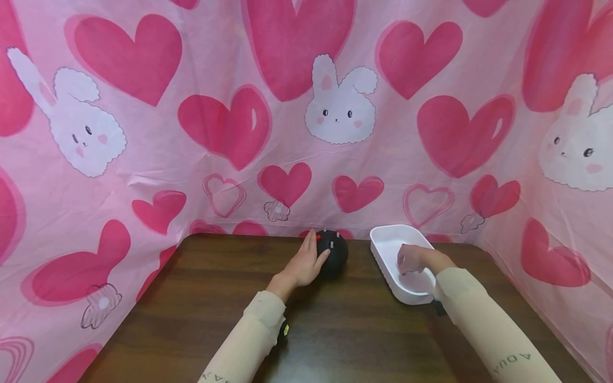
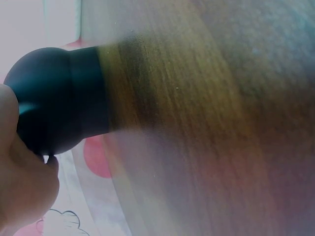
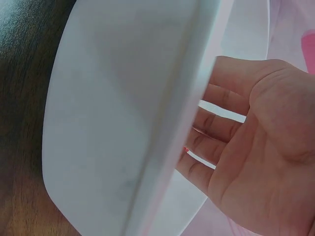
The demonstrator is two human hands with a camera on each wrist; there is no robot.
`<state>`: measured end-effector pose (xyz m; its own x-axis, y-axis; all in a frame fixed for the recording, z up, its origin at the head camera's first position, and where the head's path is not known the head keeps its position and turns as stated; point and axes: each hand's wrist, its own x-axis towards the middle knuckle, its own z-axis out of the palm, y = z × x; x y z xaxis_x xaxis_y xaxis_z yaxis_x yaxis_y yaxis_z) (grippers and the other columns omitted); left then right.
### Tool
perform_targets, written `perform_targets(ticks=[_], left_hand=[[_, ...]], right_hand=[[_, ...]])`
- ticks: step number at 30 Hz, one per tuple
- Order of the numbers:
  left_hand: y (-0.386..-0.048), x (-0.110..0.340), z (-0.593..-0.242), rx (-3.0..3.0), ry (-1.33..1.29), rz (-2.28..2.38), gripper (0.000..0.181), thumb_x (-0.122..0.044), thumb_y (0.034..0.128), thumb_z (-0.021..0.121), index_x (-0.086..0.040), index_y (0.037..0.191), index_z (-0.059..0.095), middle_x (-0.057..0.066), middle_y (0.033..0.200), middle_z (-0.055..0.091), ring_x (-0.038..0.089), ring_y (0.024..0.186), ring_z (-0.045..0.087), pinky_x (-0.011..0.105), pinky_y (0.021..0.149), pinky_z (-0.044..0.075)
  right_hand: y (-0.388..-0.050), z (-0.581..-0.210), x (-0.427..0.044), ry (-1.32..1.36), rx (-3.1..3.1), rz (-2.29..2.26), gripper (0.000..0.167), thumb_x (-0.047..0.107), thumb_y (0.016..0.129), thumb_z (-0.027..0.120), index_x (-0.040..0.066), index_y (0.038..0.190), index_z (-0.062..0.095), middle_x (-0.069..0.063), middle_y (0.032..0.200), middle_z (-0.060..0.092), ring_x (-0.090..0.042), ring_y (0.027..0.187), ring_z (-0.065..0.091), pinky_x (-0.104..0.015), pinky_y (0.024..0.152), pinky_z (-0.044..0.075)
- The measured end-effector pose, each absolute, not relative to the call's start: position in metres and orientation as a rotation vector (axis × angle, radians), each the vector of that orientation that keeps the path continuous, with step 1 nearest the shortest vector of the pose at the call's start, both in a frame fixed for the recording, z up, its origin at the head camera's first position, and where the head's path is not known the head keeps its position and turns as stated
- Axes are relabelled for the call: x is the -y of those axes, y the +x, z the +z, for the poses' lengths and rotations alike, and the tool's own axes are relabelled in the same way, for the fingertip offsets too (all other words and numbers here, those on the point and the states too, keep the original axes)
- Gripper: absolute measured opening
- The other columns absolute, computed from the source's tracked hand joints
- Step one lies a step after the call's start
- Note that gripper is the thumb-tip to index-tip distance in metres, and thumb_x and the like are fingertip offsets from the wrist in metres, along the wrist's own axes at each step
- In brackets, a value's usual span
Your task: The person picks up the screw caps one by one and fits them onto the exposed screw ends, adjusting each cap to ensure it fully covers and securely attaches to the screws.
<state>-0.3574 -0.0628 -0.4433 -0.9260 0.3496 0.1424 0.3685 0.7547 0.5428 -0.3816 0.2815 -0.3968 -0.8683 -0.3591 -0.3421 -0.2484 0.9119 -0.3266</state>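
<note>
A round black ball-like object (image 1: pixel 337 259) stands upright on the table, with several small metallic pegs and one red spot on top. In the left wrist view, its short cylindrical base (image 2: pixel 88 91) shows below the round part. My left hand (image 1: pixel 303 263) holds the ball from its left side, thumb across the front and fingers along the far left. My right hand (image 1: pixel 413 259) reaches down into a white plastic tray (image 1: pixel 384 266), fingers bent. The tray's rim hides the fingertips in the right wrist view, where a tiny red spot shows by the fingers. Whether they pinch anything is hidden.
Both the ball and tray stand near the back edge of the dark wooden table (image 1: pixel 215 314). Pink cloth (image 1: pixel 287 154) with hearts and rabbits hangs behind and along both sides. The tray lies to the right of the ball, with a gap between them.
</note>
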Motion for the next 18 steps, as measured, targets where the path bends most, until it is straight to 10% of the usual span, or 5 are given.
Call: perform_targets(ticks=[18], left_hand=[[-0.3569, 0.0612, -0.4409, 2.88, -0.615, -0.915, 0.082, -0.048, 0.1083, 0.039, 0.005, 0.161, 0.007, 0.02, 0.17, 0.008, 0.031, 0.158, 0.011, 0.043, 0.125, 0.019]], right_hand=[[-0.3791, -0.3951, -0.277, -0.396, -2.653, -0.418, 0.01, 0.004, 0.084, 0.069, 0.002, 0.074, 0.065, 0.001, 0.063, 0.054, -0.011, 0.062, 0.049, -0.03, 0.058, 0.052]])
